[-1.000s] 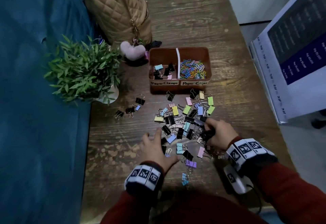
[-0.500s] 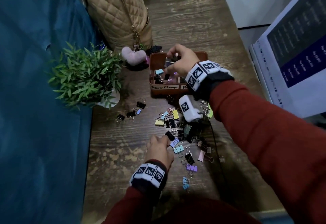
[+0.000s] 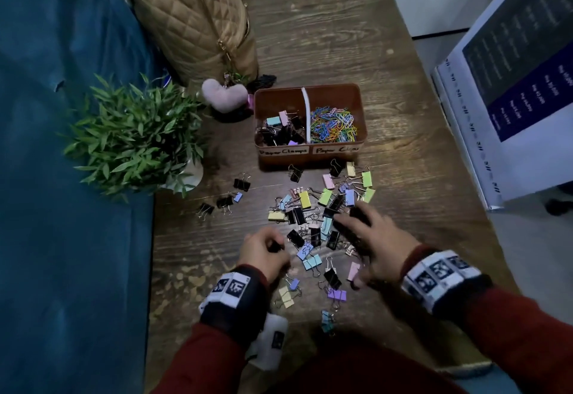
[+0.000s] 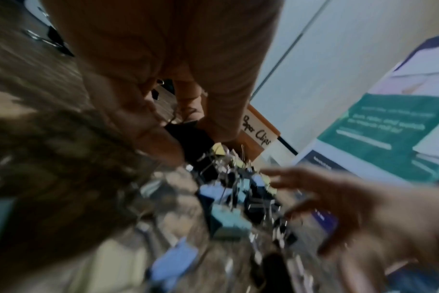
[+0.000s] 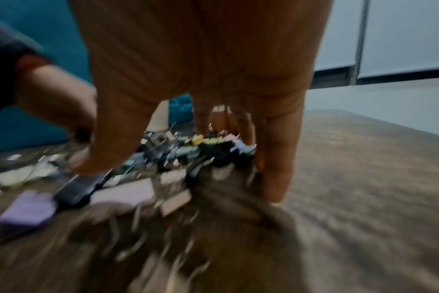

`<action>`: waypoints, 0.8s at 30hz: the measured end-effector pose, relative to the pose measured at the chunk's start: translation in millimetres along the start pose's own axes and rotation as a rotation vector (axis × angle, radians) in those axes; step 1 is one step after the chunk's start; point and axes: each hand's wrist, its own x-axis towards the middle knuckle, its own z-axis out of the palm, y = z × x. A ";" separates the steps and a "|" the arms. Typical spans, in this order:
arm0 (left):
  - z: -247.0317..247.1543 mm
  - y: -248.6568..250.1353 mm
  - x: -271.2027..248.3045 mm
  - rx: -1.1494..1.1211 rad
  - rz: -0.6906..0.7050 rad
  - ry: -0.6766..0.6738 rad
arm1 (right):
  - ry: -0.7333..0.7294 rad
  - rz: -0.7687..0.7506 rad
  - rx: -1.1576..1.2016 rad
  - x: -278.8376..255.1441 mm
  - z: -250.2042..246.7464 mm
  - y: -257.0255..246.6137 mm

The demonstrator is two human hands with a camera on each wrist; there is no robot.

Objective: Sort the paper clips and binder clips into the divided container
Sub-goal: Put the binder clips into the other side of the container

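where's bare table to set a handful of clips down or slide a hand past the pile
Bare wood lies right of the container toward the board, and behind the container beside the quilted bag. Crowded: the binder clips between the container and both hands.

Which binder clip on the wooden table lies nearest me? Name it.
The teal binder clip, alone at the pile's near end, just beyond the purple binder clip from the container.

Rough, grainy wood on the tabletop (image 3: 325,37), worn pale near its front-left corner. Glossy brown plastic for the divided container (image 3: 361,114), paper labels on its front wall. Binder clips (image 3: 305,199) in matt painted metal with shiny wire handles. Quilted, faintly sheeny cloth on the tan bag (image 3: 192,15); fuzzy plush heart (image 3: 221,96).
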 end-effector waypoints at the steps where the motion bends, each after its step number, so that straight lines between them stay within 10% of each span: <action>1: -4.3 5.2 1.2 -0.038 0.007 0.001 | -0.008 0.003 -0.059 2.5 7.8 -3.3; 15: -59.9 175.3 74.8 -0.187 0.445 0.274 | 0.176 0.049 0.031 22.0 14.4 -42.7; 24: -72.4 97.3 74.4 0.196 0.459 0.366 | 0.162 -0.081 0.021 31.1 15.8 -41.7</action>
